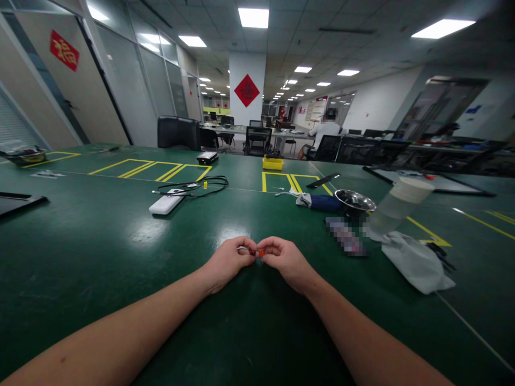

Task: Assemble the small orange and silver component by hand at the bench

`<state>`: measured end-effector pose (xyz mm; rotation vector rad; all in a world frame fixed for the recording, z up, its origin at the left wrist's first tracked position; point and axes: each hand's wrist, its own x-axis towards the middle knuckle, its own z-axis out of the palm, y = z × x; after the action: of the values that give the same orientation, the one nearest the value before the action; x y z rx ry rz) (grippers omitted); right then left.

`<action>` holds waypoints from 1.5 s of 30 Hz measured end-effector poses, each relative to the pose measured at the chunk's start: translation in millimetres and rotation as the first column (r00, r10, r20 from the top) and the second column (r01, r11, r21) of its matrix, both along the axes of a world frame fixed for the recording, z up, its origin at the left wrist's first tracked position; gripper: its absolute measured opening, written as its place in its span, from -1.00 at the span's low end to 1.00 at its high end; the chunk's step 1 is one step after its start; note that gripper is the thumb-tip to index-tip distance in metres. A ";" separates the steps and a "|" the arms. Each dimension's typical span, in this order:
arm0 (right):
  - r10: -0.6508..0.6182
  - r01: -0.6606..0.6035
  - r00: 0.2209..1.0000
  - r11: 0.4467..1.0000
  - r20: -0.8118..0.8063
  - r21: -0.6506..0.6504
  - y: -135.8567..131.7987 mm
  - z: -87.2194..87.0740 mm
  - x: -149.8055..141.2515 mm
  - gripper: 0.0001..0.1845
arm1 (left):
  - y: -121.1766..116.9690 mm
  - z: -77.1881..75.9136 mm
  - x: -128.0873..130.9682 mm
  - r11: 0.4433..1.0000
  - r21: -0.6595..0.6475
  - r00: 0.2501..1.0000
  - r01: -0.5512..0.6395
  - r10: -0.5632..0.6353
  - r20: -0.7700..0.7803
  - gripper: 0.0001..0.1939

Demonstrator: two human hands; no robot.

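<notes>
My left hand (232, 261) and my right hand (286, 261) meet fingertip to fingertip just above the green table (181, 252). Pinched in the left fingers is a small dark red bead-like piece (252, 252), with a thin whitish strand (243, 248) showing beside it. Between the right thumb and fingers sits a small orange bead-like piece (262, 253), very close to the red one. Fingers partly cover both pieces, so I cannot tell whether they are joined.
Left of centre lie a white power bank (167, 202) and a black cable (219, 183). To the right are a blurred phone (345, 236), a metal bowl (355, 200), a tilted clear bottle (392, 209) and a pale pouch (416, 262). A person (326, 128) sits farther back.
</notes>
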<state>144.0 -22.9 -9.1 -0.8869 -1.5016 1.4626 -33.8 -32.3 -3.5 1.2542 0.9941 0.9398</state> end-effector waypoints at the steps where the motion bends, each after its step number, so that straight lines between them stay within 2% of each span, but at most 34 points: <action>1: 0.000 0.000 1.000 1.000 0.003 0.002 0.2 -0.2 0.0 -0.72 | 0.0 0.1 0.0 1.000 -0.001 1.000 -0.001 0.001 0.001 -0.81; 8: -0.030 0.028 0.999 0.999 -0.046 -0.039 1.4 0.6 -2.1 -0.75 | -0.8 2.7 1.4 0.999 0.046 0.999 -0.010 0.009 0.032 -0.82; 12: -0.075 0.074 0.997 0.997 -0.028 -0.035 1.4 1.1 -2.7 -0.84 | -0.4 3.5 1.7 1.000 0.015 0.997 0.009 -0.010 0.080 -0.79; 17: -0.088 0.085 0.995 0.995 -0.052 -0.049 1.3 1.1 -1.7 -0.85 | 2.0 2.6 0.1 0.997 0.070 0.999 -0.038 0.036 0.030 -0.78; 20: -0.102 0.096 0.992 0.993 -0.078 -0.075 2.0 -0.1 -0.4 -0.84 | 2.0 2.1 -0.3 0.999 0.018 0.993 -0.042 0.040 0.111 -0.87; 23: -0.111 0.104 0.990 0.991 -0.086 -0.081 2.3 -0.8 0.0 -0.82 | 0.6 2.7 -0.1 0.999 -0.039 0.986 -0.016 0.023 0.164 -0.88; 38: -0.072 0.072 0.997 0.997 0.004 -0.024 2.8 0.3 4.3 -0.77 | -3.4 6.9 0.3 0.999 -0.012 0.994 -0.047 0.048 0.103 -0.84; 45: -0.027 0.028 0.999 0.999 0.044 -0.044 1.9 2.3 5.3 -0.80 | -0.1 2.4 -2.1 1.000 -0.003 0.999 -0.007 0.007 0.053 -0.87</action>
<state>149.3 -20.9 -6.8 -0.9683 -1.4874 1.4708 -35.9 -32.3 -1.1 1.2184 0.9585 0.9724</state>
